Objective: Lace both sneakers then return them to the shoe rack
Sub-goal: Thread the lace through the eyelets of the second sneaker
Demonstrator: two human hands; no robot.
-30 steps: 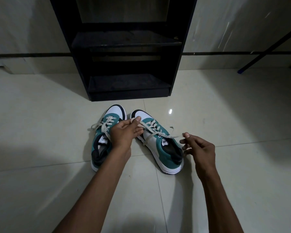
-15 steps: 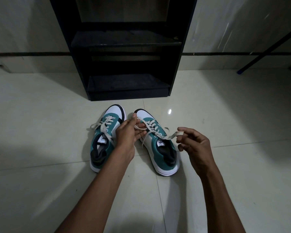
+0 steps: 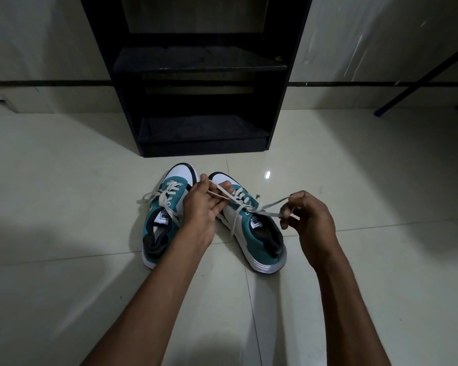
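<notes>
Two teal and white sneakers stand side by side on the tiled floor, toes toward the black shoe rack (image 3: 196, 143). The left sneaker (image 3: 160, 228) has its cream lace threaded, loose ends lying across its tongue. Over the right sneaker (image 3: 259, 239), both of my hands work its cream lace (image 3: 265, 208). My left hand (image 3: 205, 204) pinches one lace end above the shoe's toe. My right hand (image 3: 306, 216) pinches the other end, drawn out taut to the right of the shoe.
The rack has dark open shelves, the lowest (image 3: 204, 130) right behind the shoes. A pale tiled wall runs behind it. A dark slanted pole (image 3: 418, 83) with a blue foot reaches the floor at the far right.
My right hand has risen and taken hold of the lace end, pulling it out to the right. My left hand has lifted slightly while keeping its lace end. The right sneaker shifted a little.
</notes>
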